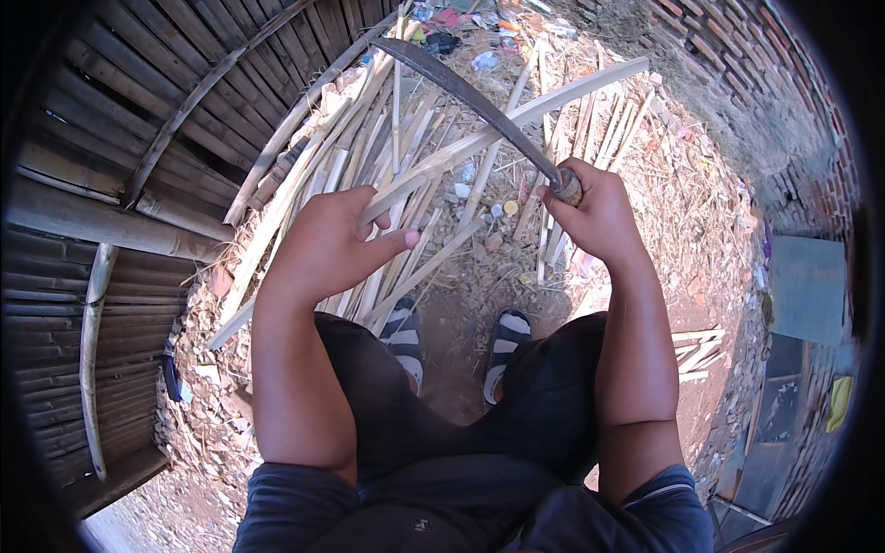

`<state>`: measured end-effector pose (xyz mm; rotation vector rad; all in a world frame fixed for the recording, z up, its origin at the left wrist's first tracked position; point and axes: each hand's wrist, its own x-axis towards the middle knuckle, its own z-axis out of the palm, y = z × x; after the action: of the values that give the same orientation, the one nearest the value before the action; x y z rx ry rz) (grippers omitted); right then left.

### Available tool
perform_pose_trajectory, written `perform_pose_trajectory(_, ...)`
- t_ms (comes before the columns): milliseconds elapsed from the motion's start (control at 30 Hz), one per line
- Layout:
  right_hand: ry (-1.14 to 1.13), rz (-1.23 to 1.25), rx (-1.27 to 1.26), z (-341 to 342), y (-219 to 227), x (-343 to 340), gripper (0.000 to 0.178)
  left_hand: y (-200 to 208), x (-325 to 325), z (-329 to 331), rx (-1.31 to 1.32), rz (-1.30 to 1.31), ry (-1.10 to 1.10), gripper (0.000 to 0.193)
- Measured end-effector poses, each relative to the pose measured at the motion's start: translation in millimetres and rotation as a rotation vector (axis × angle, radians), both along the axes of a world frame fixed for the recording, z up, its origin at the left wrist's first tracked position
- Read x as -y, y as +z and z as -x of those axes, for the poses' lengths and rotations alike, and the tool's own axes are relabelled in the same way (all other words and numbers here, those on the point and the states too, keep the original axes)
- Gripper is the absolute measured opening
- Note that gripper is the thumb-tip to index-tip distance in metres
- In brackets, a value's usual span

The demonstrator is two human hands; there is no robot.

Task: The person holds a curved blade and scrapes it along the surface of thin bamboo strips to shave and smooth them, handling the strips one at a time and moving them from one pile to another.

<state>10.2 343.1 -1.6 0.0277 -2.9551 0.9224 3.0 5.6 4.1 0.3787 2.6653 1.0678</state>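
Note:
A sickle with a long, dark, curved blade points up and to the left, its wooden handle gripped in my closed right hand. My left hand has its fingers bent round the near end of a long, pale split-bamboo strip, with the thumb held out away from it. The strip slants up to the right and passes beneath the blade in the picture; I cannot tell whether the two touch. Past both hands, many loose bamboo strips lie in a heap on the ground.
A bamboo-slat wall stands on the left, a brick wall at the far right. Short strips lie on the ground at right. Litter and stones are scattered about. My sandalled feet are below my hands.

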Motion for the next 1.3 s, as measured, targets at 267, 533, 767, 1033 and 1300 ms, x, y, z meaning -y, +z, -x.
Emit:
perform_pose_trajectory(267, 0.149, -0.061, 0.025, -3, -2, 8, 0.028, 4, -6, -3, -0.073, 0.082, 0.009, 0.046)
perform_pose_trajectory(533, 0.2, -0.078, 0.0, -9, -8, 15, 0.029, 5, -11, -3, -0.163, 0.144, 0.062, 0.044)
perform_pose_trajectory(767, -0.004, 0.117, 0.028, 4, -2, -8, 0.03, 1, -10, -1, -0.215, 0.11, 0.046, 0.044)
perform_pose_trajectory(1033, 0.17, -0.014, 0.083, 1, -3, 4, 0.03, 3, -10, -4, -0.104, 0.086, 0.012, 0.047)
perform_pose_trajectory(1300, 0.184, -0.039, 0.084, -4, -5, 18, 0.031, 7, -11, -3, -0.104, 0.129, 0.015, 0.048)
